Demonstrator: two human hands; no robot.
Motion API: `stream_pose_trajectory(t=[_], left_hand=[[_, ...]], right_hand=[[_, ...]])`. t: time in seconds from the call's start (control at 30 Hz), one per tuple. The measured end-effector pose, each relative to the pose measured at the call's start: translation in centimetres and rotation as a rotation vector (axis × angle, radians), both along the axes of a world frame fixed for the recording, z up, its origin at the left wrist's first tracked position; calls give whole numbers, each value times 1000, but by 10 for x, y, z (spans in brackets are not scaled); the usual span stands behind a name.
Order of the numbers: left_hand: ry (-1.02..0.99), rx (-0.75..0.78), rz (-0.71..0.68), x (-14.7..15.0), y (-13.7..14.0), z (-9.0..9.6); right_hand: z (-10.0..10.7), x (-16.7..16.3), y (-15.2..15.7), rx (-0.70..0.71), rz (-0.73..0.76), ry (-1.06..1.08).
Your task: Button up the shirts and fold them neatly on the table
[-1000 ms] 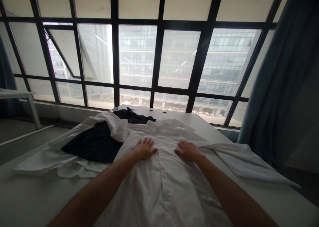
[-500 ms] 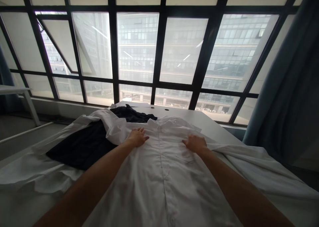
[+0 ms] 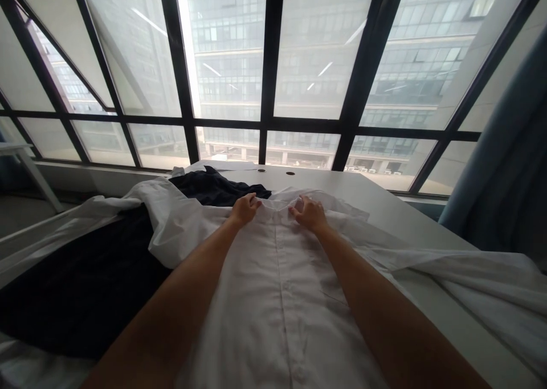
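Observation:
A white button-front shirt (image 3: 273,281) lies spread front side up, its collar end pointing toward the windows and its sleeves reaching out to both sides. At the left side of the collar, my left hand (image 3: 247,209) pinches the fabric between thumb and fingers. My right hand (image 3: 310,212) has its thumb and fingers closed on the collar's right side. Between the hands the neckline curves and the closed front placket runs down toward me. Under and beside the left sleeve lies dark navy cloth (image 3: 94,281), with more dark cloth (image 3: 217,185) bunched beyond the shirt.
The shirt rests on a white table (image 3: 384,218) with two dark round holes near its far edge. Large black-framed windows (image 3: 269,81) stand behind it. A blue-grey curtain (image 3: 508,150) hangs at the right, and another white table (image 3: 32,167) stands at the left.
Both hands have moved from lying flat on the shirt's chest up to the collar and closed on it. The view has come nearer and tilted down.

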State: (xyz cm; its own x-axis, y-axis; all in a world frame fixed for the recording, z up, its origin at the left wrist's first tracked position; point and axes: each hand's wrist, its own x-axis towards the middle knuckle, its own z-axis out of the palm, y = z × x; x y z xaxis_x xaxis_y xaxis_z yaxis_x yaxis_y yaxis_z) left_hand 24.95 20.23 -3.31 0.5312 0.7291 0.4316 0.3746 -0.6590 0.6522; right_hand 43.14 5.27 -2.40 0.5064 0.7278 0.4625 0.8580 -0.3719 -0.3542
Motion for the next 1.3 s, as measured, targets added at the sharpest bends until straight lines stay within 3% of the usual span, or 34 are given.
stream_pose_trajectory(t=[0.1,0.27,0.4,0.53,0.63,0.77,0.87,1.0,1.17,1.3], left_hand=[[-90,-57,-60,-7,-1,-4],[-84,-53,-276,-18,-6,0],[-94,-60,-326,-21,-5,3],[-125,-52,-305,-21,-2,4],[-119,-12,-245,-20,0,5],[-73,50,-139,-24,3,6],[108,114,-166,-31,5,8],[327,246,-146,-33,-1,12],[336,336,-1,-18,-16,18],[369,435,39,4,-18,40]], right_hand=[[-8,11,-6,124,84,104],[-14,24,-9,284,272,364],[-15,27,-5,422,345,545],[-12,27,-7,477,311,684],[-8,26,-9,466,208,625],[-3,26,-11,432,72,435],[-2,27,-18,362,3,251],[-1,34,-34,64,5,90],[12,38,-52,-230,-17,-71],[34,29,-58,-201,-113,-217]])
